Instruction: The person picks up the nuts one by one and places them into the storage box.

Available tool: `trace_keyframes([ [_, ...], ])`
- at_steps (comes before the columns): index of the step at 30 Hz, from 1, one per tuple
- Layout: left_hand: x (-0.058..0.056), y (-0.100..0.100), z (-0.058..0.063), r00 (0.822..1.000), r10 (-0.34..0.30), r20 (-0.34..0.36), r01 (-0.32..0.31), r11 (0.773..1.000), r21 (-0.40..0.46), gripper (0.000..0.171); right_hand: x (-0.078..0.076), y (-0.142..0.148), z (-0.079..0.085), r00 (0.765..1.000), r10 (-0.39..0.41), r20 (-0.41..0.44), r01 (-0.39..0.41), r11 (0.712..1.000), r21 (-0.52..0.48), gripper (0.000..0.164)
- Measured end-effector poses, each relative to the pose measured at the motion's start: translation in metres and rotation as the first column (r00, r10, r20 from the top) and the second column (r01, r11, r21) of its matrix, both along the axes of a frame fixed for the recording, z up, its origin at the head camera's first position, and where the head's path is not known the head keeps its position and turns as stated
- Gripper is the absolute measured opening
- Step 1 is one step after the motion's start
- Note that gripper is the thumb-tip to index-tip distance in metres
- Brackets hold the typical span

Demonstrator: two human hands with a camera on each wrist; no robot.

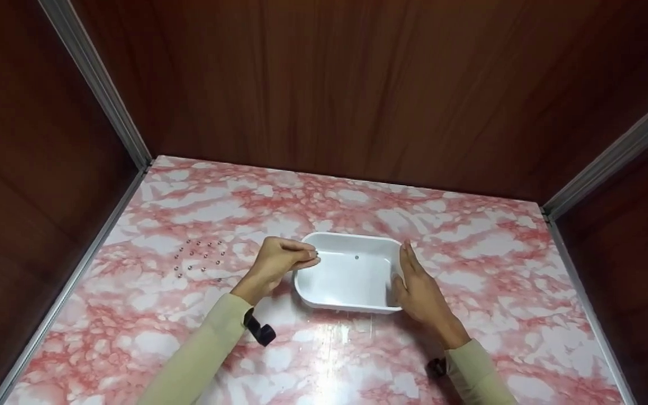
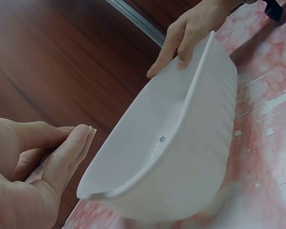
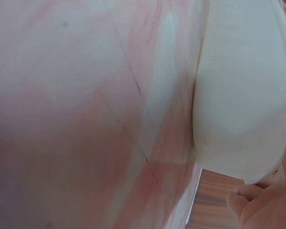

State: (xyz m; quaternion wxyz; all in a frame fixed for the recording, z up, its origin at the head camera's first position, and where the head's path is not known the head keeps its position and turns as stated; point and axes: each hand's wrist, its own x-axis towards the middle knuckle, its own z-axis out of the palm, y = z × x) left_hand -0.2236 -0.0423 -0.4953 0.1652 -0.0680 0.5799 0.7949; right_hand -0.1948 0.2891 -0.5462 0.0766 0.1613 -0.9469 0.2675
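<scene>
A white rectangular plastic tub with rounded corners stands on the table. One small round metal piece, dark at its centre, lies on the tub's floor; the left wrist view shows it too. My left hand is over the tub's left rim, thumb and fingertips brought together. Whether anything small is between those fingertips is hidden. At the opposite end, my right hand grips the tub's wall, thumb inside and fingers along the outside. In the right wrist view, the tub's outer wall covers most of that hand.
Several similar small metal pieces lie scattered on the table left of my left hand. The red-and-white marbled table is bounded by a brown wood-look back panel and side panels with metal edge strips.
</scene>
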Motion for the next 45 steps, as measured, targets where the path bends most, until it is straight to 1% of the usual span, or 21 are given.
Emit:
trace_keyframes([
  [6,-0.016,0.016,0.002,1.000,-0.003,0.018,0.003,1.000,-0.008,0.031,-0.001,0.000,0.000,1.000,-0.002,-0.003,0.002,1.000,0.005,0.066],
  [10,-0.024,0.025,0.001,1.000,0.000,0.024,0.000,1.000,-0.005,0.032,-0.002,-0.001,0.001,1.000,-0.004,-0.018,0.004,1.000,0.005,0.066],
  [15,-0.029,0.035,-0.002,1.000,-0.013,0.016,0.013,0.999,-0.035,0.030,-0.001,-0.002,0.000,1.000,-0.008,-0.021,0.008,1.000,0.008,0.066],
  [19,-0.034,0.043,-0.003,0.999,-0.043,0.007,0.043,0.997,-0.056,0.028,0.000,-0.001,0.001,1.000,-0.005,0.010,0.005,1.000,0.005,0.066],
  [22,-0.037,0.047,0.000,0.997,-0.072,0.004,0.072,0.995,-0.071,0.028,-0.001,-0.002,0.002,1.000,0.002,0.026,-0.001,1.000,-0.005,0.066],
  [26,-0.042,0.051,0.002,0.995,-0.097,0.003,0.097,0.992,-0.080,0.027,-0.001,-0.002,0.002,1.000,0.002,0.010,-0.002,1.000,-0.007,0.066],
  [29,-0.046,0.054,0.002,0.995,-0.103,0.010,0.104,0.991,-0.089,0.026,0.000,-0.001,0.001,1.000,0.000,0.003,0.000,1.000,-0.001,0.066],
  [34,-0.051,0.060,0.002,0.992,-0.129,0.015,0.129,0.984,-0.125,0.025,0.001,-0.001,0.001,1.000,-0.008,0.005,0.008,1.000,0.001,0.066],
  [40,-0.055,0.069,0.001,0.993,-0.119,0.021,0.121,0.979,-0.163,0.024,0.000,-0.001,0.000,1.000,-0.008,-0.014,0.008,1.000,0.001,0.065],
  [45,-0.057,0.074,-0.005,0.992,-0.122,0.037,0.127,0.969,-0.212,0.026,0.000,-0.001,-0.001,1.000,-0.018,-0.009,0.018,1.000,0.005,0.066],
])
